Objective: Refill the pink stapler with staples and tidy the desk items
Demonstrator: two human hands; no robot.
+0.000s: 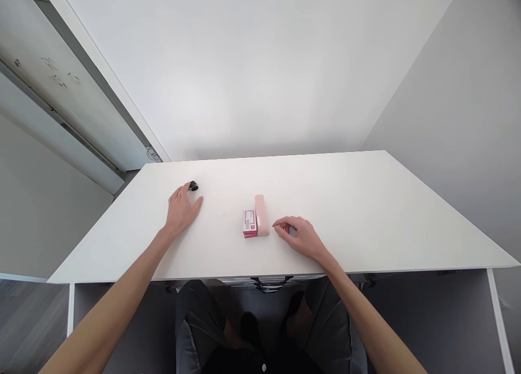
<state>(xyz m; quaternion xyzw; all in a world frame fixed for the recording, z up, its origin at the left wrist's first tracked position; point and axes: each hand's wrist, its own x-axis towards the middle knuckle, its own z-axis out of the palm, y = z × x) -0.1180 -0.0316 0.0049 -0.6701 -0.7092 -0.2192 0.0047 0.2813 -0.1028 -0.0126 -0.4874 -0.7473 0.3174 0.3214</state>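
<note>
My left hand (182,208) rests at the left of the white desk (337,200) with its fingers spread. Its fingertips reach a small black object (194,186) with a metallic glint, perhaps a clip or a staple remover; I cannot tell whether it is gripped. A pink stapler (261,215) lies lengthwise near the middle. Against its left side sits a small stack of red and white boxes (249,222). Just right of the stapler, apart from it, my right hand (299,235) has thumb and forefinger pinched together. Anything between those fingertips is too small to make out.
A white wall (264,70) rises behind the desk, and a grey wall (459,124) borders it on the right. Below the front edge is a dark handle (271,283), above my legs. A pale panel (77,81) stands at the left.
</note>
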